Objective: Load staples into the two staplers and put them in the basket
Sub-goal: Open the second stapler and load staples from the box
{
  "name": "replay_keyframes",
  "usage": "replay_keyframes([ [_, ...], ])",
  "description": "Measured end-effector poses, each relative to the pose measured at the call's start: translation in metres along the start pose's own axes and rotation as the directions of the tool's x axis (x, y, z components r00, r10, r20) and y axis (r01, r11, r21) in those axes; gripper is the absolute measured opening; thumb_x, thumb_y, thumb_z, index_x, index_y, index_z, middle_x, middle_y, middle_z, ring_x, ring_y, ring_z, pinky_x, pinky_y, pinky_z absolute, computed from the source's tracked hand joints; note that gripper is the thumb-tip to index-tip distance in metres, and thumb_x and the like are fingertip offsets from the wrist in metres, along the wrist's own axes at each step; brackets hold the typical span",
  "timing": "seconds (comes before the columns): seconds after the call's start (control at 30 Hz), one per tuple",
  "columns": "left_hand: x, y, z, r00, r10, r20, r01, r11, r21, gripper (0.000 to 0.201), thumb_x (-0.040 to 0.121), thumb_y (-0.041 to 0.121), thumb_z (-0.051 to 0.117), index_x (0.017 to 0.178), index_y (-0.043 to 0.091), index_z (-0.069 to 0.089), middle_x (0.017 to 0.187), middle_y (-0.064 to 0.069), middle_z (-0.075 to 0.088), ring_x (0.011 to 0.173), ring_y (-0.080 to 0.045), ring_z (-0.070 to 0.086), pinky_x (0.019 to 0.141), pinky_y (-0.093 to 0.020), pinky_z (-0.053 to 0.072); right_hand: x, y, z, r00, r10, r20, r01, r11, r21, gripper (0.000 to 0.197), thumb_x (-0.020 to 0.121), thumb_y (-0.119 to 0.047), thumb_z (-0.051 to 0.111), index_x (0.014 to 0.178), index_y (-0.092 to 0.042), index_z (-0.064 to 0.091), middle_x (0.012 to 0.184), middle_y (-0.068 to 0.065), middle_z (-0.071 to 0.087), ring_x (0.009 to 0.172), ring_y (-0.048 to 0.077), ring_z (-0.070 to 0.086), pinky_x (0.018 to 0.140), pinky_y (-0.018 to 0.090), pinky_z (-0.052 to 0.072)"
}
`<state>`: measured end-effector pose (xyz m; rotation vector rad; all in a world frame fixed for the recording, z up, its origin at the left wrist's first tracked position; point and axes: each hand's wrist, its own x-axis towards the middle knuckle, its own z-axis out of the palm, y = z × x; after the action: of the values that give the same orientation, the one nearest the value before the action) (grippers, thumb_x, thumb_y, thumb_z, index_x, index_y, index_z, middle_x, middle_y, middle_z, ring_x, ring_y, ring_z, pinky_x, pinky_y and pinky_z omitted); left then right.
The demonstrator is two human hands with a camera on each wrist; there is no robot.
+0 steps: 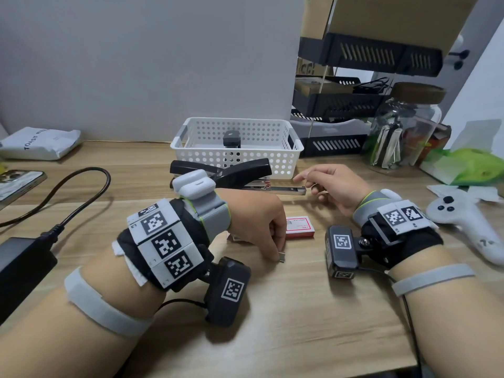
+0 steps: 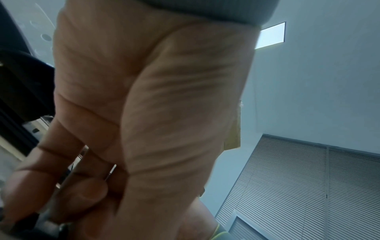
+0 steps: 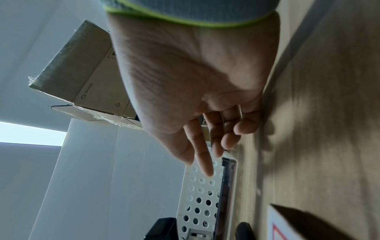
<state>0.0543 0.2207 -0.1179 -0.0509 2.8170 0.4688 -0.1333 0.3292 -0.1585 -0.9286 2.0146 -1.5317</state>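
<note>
A black stapler (image 1: 226, 173) lies opened on the wooden table in front of the white perforated basket (image 1: 272, 156), its metal magazine (image 1: 286, 190) slid out to the right. A second black stapler (image 1: 231, 139) stands inside the basket. My left hand (image 1: 276, 251) pinches a short staple strip (image 1: 281, 257) down at the table, just left of the red-and-white staple box (image 1: 299, 227). My right hand (image 1: 308, 181) hovers at the magazine's tip, index finger pointing left, with a thin staple strip (image 1: 315, 186) between thumb and fingers. The right wrist view shows the basket wall (image 3: 197, 194) beyond my fingers.
A black cable (image 1: 81, 186) and power bank (image 1: 19, 263) sit at the left, with a phone (image 1: 16, 184) and a white packet (image 1: 38, 143) behind. On the right are a white controller (image 1: 469, 222), a glass jar (image 1: 403, 132), green packaging (image 1: 474, 167) and black shelf trays (image 1: 341, 105).
</note>
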Motion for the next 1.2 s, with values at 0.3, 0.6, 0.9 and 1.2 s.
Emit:
replay_keyframes([
  [0.3, 0.001, -0.021, -0.015, 0.923, -0.096, -0.372, -0.136, 0.825, -0.549, 0.013, 0.086, 0.012, 0.077, 0.091, 0.003, 0.069, 0.081, -0.013, 0.077, 0.074, -0.022, 0.075, 0.077, -0.034, 0.062, -0.01, -0.016, 0.005, 0.99, -0.059, 0.128, 0.045, 0.993, 0.112, 0.021, 0.098, -0.014, 0.058, 0.084, -0.006, 0.071, 0.066, 0.003, 0.059, 0.055, 0.013, 0.049, 0.045, 0.017, 0.035],
  [0.6, 0.008, -0.022, -0.012, 0.853, -0.206, -0.48, -0.119, 0.817, -0.564, 0.012, 0.085, 0.008, 0.076, 0.089, 0.002, 0.066, 0.075, -0.014, 0.076, 0.062, -0.015, 0.072, 0.068, -0.032, 0.063, -0.028, -0.034, 0.018, 0.917, 0.009, 0.398, -0.012, 1.0, 0.007, 0.03, 0.087, -0.03, 0.067, 0.094, -0.001, 0.066, 0.073, 0.011, 0.067, 0.055, 0.012, 0.06, 0.047, 0.018, 0.047],
  [0.9, 0.009, -0.015, -0.018, 0.808, -0.195, -0.556, -0.096, 0.888, -0.45, 0.014, 0.081, 0.013, 0.078, 0.088, 0.01, 0.066, 0.076, -0.004, 0.075, 0.07, -0.019, 0.074, 0.07, -0.038, 0.063, -0.021, -0.029, 0.016, 0.967, -0.113, 0.229, 0.115, 0.993, 0.003, 0.009, 0.093, -0.009, 0.066, 0.084, -0.01, 0.068, 0.069, 0.005, 0.061, 0.056, 0.011, 0.053, 0.047, 0.018, 0.04],
  [1.2, -0.006, -0.03, -0.019, 0.968, -0.203, -0.147, 0.144, 0.931, -0.335, 0.016, 0.083, 0.036, 0.079, 0.089, 0.022, 0.079, 0.071, 0.004, 0.075, 0.06, -0.006, 0.064, 0.067, -0.02, 0.052, 0.004, 0.001, 0.01, 0.999, 0.019, -0.033, -0.016, 0.996, 0.092, 0.005, 0.075, -0.018, 0.084, 0.077, -0.016, 0.08, 0.085, 0.013, 0.067, 0.056, 0.02, 0.046, 0.044, 0.021, 0.034],
])
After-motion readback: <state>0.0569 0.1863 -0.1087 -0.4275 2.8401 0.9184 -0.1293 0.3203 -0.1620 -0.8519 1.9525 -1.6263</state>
